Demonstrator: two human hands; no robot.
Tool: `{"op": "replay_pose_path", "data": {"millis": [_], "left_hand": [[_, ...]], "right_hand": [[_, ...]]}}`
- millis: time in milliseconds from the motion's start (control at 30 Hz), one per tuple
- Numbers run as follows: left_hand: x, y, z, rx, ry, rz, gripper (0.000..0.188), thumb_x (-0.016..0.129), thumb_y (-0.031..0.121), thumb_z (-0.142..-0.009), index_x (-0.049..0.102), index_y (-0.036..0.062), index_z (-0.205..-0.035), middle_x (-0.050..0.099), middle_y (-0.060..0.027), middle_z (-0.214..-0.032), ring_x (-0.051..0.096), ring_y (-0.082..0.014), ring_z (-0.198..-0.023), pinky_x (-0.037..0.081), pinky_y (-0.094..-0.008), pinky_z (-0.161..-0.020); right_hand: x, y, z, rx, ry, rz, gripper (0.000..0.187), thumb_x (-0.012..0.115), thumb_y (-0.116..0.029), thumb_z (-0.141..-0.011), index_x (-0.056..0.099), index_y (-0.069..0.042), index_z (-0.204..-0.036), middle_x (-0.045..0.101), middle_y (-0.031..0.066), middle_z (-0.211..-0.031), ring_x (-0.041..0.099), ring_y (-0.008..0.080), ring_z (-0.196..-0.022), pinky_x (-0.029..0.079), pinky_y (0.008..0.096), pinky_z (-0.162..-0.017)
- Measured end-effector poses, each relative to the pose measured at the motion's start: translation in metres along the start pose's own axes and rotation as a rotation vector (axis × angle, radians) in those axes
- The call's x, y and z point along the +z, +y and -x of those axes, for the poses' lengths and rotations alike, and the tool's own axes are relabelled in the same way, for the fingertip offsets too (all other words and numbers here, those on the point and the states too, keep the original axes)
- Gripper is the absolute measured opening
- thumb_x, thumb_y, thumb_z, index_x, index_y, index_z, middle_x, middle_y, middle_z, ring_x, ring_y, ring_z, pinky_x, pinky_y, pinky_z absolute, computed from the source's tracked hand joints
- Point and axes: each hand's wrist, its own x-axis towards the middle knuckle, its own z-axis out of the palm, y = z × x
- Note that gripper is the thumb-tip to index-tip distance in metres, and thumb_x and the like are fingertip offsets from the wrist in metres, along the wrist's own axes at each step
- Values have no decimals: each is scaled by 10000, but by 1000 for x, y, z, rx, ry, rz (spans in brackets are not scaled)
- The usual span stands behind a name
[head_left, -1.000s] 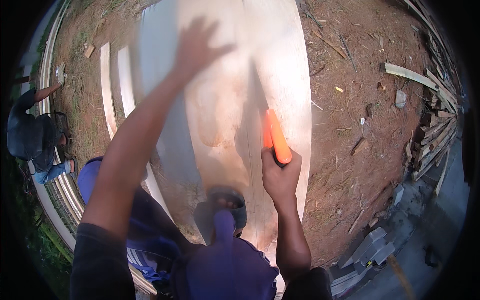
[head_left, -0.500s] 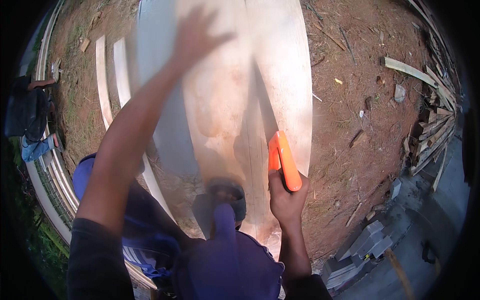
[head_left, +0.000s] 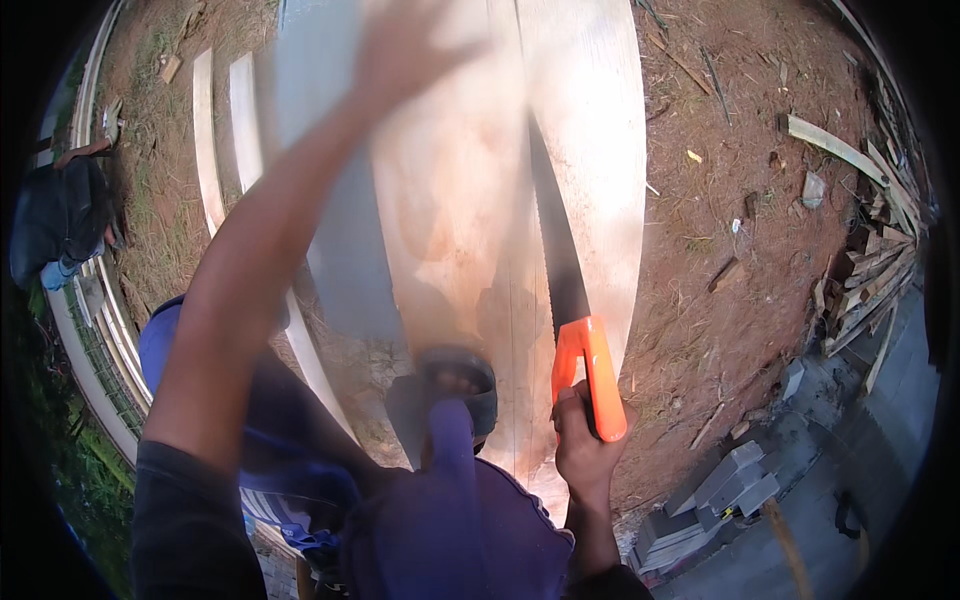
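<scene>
Before you, a pale plywood sheet [head_left: 590, 180] lies lengthwise, a grey panel [head_left: 345, 260] along its left edge. Your dark sandal [head_left: 481, 386] rests on the plywood's near part, and the blade tip of your orange-handled handsaw [head_left: 572, 290] meets a thin dark line in its surface. Around it, reddish-brown earth [head_left: 740, 365] carries two pale timber strips [head_left: 208, 150] at left and scattered wood scraps [head_left: 724, 274] at right.
</scene>
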Motion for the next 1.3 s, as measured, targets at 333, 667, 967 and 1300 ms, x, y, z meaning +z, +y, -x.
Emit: {"op": "replay_pose_path", "data": {"millis": [333, 667, 967, 1300], "left_hand": [[6, -3, 0, 31, 59, -69, 893, 663, 757, -801, 571, 146, -1445, 414, -197, -1562, 335, -331, -1489, 218, -529, -1237], [2, 12, -4, 6, -23, -38, 891, 660, 751, -808, 564, 139, -1449, 400, -194, -1572, 333, -324, -1490, 200, -512, -1248], [9, -3, 8, -16, -25, 111, 841, 725, 627, -819, 545, 91, -1441, 420, -244, -1541, 348, -400, -1455, 273, -515, -1208], [0, -10, -3, 28, 38, -55, 901, 663, 755, -801, 570, 131, -1444, 403, -207, -1567, 349, -335, -1480, 220, -536, -1233]], "right_hand": [[-53, 33, 67, -102, -73, 251, 92, 641, -11, -834, 667, 67, -875, 562, 51, -605, 542, 96, -537, 435, 271, -527], [64, -47, -123, -143, 4, 43, 223, 611, -73, -898, 525, 35, -722, 467, -10, -585, 407, 60, -585, 350, 312, -511], [-68, 37, 103, -57, -53, 219, 107, 614, 42, -820, 677, 80, -898, 557, 43, -600, 547, 88, -531, 447, 279, -516], [38, -19, -64, -88, -34, 28, 147, 620, -22, -901, 580, 37, -772, 504, -11, -610, 419, 48, -584, 365, 285, -522]]}}
